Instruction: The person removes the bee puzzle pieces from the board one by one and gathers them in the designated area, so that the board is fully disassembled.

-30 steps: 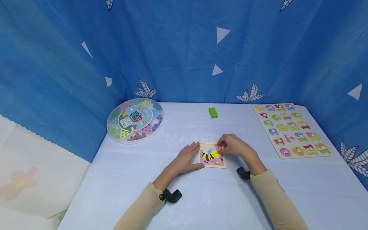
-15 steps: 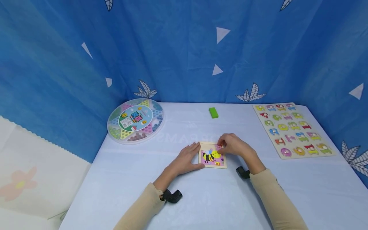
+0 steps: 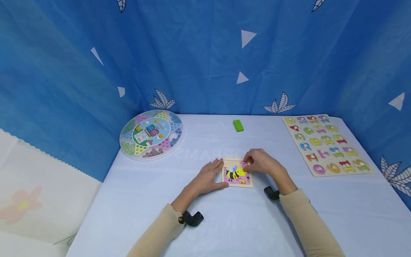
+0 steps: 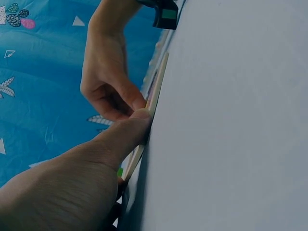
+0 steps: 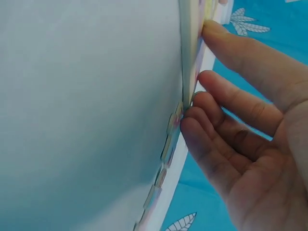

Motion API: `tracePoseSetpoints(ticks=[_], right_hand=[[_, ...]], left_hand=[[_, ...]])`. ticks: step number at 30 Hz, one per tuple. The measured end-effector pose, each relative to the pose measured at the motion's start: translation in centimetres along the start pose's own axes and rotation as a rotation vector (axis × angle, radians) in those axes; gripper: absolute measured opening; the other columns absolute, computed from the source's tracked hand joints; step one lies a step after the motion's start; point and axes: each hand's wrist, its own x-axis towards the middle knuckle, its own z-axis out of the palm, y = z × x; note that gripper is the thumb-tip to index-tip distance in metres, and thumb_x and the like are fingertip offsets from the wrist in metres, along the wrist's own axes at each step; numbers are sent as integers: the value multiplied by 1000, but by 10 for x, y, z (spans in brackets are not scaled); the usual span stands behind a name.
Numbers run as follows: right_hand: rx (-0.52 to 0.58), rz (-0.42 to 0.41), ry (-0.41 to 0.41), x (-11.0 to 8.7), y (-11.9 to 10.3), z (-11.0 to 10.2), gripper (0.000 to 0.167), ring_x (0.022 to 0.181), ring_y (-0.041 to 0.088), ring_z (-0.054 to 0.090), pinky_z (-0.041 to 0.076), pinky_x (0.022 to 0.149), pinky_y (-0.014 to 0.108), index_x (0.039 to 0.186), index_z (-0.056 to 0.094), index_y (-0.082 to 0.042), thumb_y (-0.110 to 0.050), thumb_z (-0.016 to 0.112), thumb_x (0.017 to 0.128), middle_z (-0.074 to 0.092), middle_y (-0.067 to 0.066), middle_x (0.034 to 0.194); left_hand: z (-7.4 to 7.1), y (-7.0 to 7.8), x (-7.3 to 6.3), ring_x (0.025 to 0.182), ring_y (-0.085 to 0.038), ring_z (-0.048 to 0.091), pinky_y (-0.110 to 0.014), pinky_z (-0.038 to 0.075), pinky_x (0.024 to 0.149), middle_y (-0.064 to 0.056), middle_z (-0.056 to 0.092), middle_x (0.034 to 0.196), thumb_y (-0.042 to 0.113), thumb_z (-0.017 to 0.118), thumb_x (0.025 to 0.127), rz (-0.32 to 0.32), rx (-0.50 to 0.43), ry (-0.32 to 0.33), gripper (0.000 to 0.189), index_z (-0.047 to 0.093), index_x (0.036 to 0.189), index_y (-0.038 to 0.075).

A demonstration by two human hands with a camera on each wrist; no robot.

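A small square wooden puzzle [image 3: 237,175] with a bee picture on pink lies flat in its pale frame, centred before me. My left hand [image 3: 208,177] braces its left side with straight fingers, fingertips by the upper left corner and thumb along the near edge. The left wrist view shows that thumb [image 4: 126,134] on the rim. With bent fingers, my right hand [image 3: 260,162] holds the puzzle's upper right part. In the right wrist view its thumb [image 5: 219,36] is on the yellow picture area, its other fingertips lower along the frame. Whether a single piece is pinched is hidden.
A green block [image 3: 238,125] lies beyond the puzzle. To the left is a round clear marble board-game box [image 3: 154,151]. A number peg board [image 3: 303,135] lies to the right. A blue curtain [image 3: 205,71] bounds the white table [image 3: 244,221] at the back.
Hardly anything differs. Both hands stay at the puzzle, and the right fingertips shift very slightly at its upper right. The puzzle keeps its place.
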Motion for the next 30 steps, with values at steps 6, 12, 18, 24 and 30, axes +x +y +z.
tracePoseSetpoints(ticks=[6,12,18,24,30], right_hand=[[-4,-5,-19,1,-3,-2,32,84,18,53,49,74,27,102,72,-9,-24,84,76,63,3,88],[17,13,-43,6,-3,-5,31,85,19,53,49,74,27,99,72,-10,-22,86,74,62,4,87],[26,28,-74,10,0,-6,32,85,19,52,48,72,26,97,71,-11,-23,87,73,61,4,87],[45,37,-60,9,0,-8,32,85,20,52,47,72,27,96,70,-10,-22,87,72,60,5,87],[46,35,-51,8,-1,-5,32,83,19,53,48,72,27,96,68,-10,-20,87,72,60,4,85]], left_hand=[[-1,1,-1,152,-21,16,-42,19,124,-4,20,164,55,62,89,-8,4,-2,88,26,154,7],[-4,2,0,152,-22,16,-42,19,123,-6,21,163,53,63,89,-8,-11,3,87,27,153,5],[-3,2,-1,152,-23,17,-43,20,123,-6,22,163,52,63,90,1,-12,3,87,28,153,4],[-3,2,0,152,-22,16,-42,19,123,-6,21,163,52,63,90,4,-8,2,87,27,153,5],[-1,1,0,152,-21,16,-42,19,123,-5,21,163,54,63,89,-5,1,-8,88,27,154,6]])
